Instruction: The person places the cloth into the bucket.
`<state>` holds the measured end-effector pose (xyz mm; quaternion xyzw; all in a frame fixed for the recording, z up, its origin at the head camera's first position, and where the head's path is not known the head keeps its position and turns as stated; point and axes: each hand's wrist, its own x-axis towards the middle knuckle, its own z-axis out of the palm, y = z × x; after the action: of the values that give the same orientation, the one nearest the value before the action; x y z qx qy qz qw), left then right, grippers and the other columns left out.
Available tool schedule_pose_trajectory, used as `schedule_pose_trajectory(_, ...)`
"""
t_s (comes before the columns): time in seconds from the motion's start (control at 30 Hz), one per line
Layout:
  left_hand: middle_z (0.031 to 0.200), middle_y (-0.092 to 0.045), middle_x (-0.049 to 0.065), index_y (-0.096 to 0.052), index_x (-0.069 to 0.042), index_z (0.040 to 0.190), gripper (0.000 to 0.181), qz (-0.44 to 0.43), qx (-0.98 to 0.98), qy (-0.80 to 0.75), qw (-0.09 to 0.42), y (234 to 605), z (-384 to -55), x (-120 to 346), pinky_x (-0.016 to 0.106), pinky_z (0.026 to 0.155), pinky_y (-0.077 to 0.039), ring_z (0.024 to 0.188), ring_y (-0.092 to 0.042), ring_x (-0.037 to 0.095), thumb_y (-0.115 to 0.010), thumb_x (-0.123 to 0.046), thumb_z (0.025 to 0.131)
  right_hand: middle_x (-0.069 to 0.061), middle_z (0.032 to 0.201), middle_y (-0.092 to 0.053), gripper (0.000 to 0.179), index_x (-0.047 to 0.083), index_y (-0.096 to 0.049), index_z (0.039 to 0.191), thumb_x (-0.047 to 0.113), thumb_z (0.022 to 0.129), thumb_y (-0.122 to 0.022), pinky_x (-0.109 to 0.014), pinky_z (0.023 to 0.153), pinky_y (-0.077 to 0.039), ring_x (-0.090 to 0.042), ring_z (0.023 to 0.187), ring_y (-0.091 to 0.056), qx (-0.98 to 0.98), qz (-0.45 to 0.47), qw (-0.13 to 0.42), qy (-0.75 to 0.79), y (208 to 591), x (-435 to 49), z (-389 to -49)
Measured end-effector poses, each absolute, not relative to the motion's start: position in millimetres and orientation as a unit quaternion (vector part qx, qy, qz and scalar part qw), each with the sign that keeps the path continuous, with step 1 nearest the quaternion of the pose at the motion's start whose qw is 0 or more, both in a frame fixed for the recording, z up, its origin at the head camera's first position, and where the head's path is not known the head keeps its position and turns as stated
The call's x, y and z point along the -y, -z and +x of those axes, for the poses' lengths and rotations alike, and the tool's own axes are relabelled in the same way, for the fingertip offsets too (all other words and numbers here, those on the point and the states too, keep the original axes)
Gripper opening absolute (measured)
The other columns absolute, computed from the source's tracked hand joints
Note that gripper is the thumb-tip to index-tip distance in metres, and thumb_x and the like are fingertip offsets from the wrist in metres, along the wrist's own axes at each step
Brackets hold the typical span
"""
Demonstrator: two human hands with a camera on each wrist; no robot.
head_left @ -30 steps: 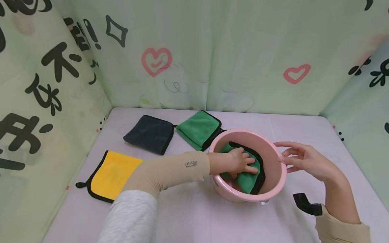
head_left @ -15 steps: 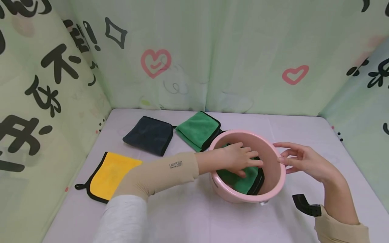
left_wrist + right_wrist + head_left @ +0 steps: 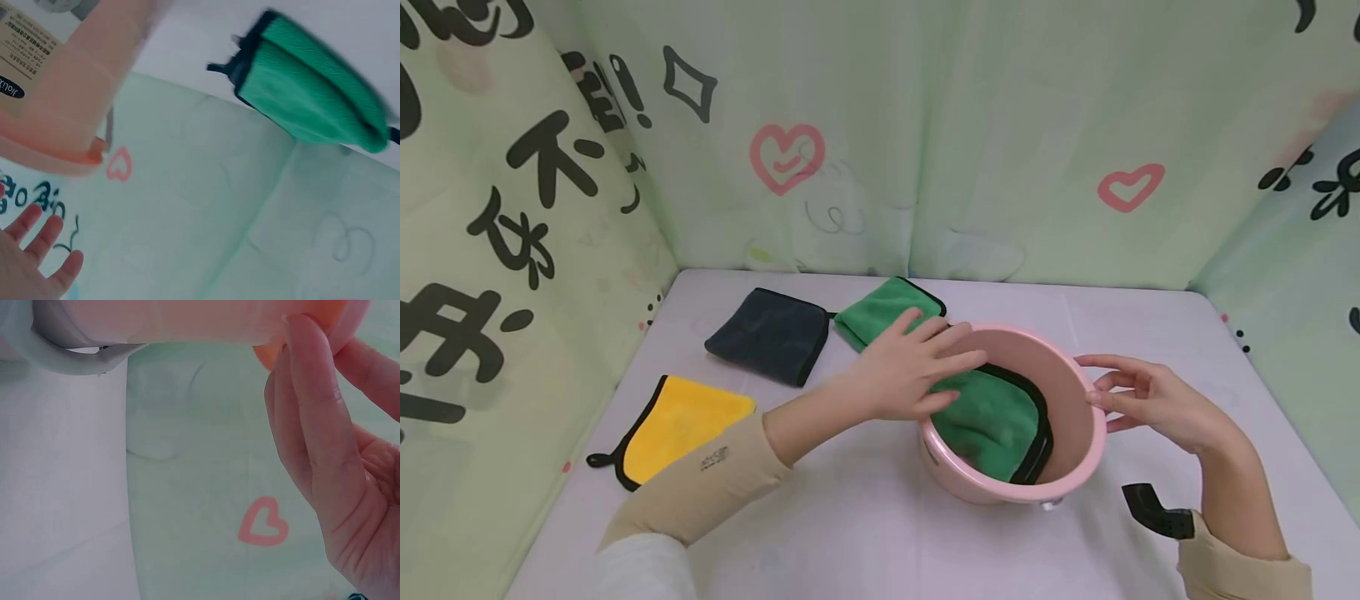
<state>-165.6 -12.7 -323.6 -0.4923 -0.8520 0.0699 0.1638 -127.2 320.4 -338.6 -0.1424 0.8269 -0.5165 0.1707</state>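
Observation:
My left hand (image 3: 910, 371) is spread with nothing in it, above the left rim of a pink bucket (image 3: 1082, 467). Inside the bucket lies a green cloth (image 3: 988, 421) with black edging. At the bucket's right side, my right hand (image 3: 1161, 404) pinches the rim between thumb and fingers; the right wrist view shows these fingers (image 3: 319, 394) against it. Behind my left hand is a second green cloth (image 3: 880, 312), folded and partly covered by the hand. The left wrist view shows this folded green cloth (image 3: 312, 87) and the spread left fingers (image 3: 47, 240).
A folded dark cloth (image 3: 767, 333) lies left of the folded green one. Nearer, a yellow cloth (image 3: 685, 417) with black trim and a loop is partly under my left forearm. A pale sheet covers the table (image 3: 865, 533), and printed curtains (image 3: 1000, 125) stand around it.
My left hand has come up off the green cloth inside the bucket and moved left and back, over the rim toward the folded green cloth. My right hand keeps its place on the rim.

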Motion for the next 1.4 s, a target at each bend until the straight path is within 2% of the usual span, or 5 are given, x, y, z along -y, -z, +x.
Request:
schedule_pose_trajectory(0.5,0.133,-0.042,0.012,-0.051,-0.020,0.128,0.054,-0.363,0.909,-0.016,0.204,359.6,-153.3,148.8,0.049,0.099,-0.026,0.116,-0.038,0.029,-0.059,-0.043,0.080,-0.005,0.086,-0.060,0.043,0.005,-0.043,0.130,0.006,0.090,-0.056,-0.038,0.065,-0.054,-0.018,0.074,-0.064,-0.830,-0.141,0.171,0.512,339.9,-319.4,-124.6)
schedule_pose_trajectory(0.63,0.137,-0.037,0.012,-0.047,-0.020,0.130,0.060,-0.332,0.931,-0.008,0.154,369.0,-148.1,178.9,0.052,0.102,-0.022,0.120,-0.034,0.030,-0.063,-0.043,0.077,-0.005,0.086,-0.060,0.042,0.009,-0.044,0.130,0.005,0.090,-0.056,-0.038,0.064,-0.054,-0.018,0.074,-0.064,-0.830,-0.138,0.172,0.512,341.1,-319.9,-125.0)
schedule_pose_trajectory(0.87,0.141,-0.027,0.013,-0.038,-0.021,0.134,0.074,-0.274,0.958,0.029,0.076,386.3,-138.8,218.5,0.055,0.104,-0.014,0.125,-0.028,0.034,-0.070,-0.044,0.072,-0.005,0.087,-0.061,0.044,0.003,-0.041,0.131,0.007,0.090,-0.055,-0.038,0.065,-0.054,-0.018,0.074,-0.065,-0.833,-0.140,0.171,0.508,338.9,-320.7,-125.4)
schedule_pose_trajectory(1.1,0.141,-0.024,0.015,-0.035,-0.018,0.135,0.081,-0.235,0.971,0.030,0.031,403.8,-125.6,246.0,0.055,0.101,-0.017,0.124,-0.026,0.036,-0.073,-0.043,0.068,-0.005,0.088,-0.060,0.045,0.001,-0.040,0.132,0.007,0.090,-0.056,-0.038,0.065,-0.054,-0.018,0.075,-0.065,-0.834,-0.144,0.169,0.506,339.3,-320.1,-126.3)
schedule_pose_trajectory(1.4,0.145,-0.017,0.017,-0.027,-0.022,0.139,0.093,-0.195,0.977,0.073,-0.043,419.6,-114.8,260.3,0.061,0.098,-0.015,0.127,-0.020,0.041,-0.076,-0.048,0.064,-0.005,0.088,-0.060,0.044,0.003,-0.041,0.131,0.006,0.090,-0.056,-0.037,0.064,-0.054,-0.017,0.074,-0.065,-0.837,-0.140,0.167,0.501,338.6,-319.7,-125.9)
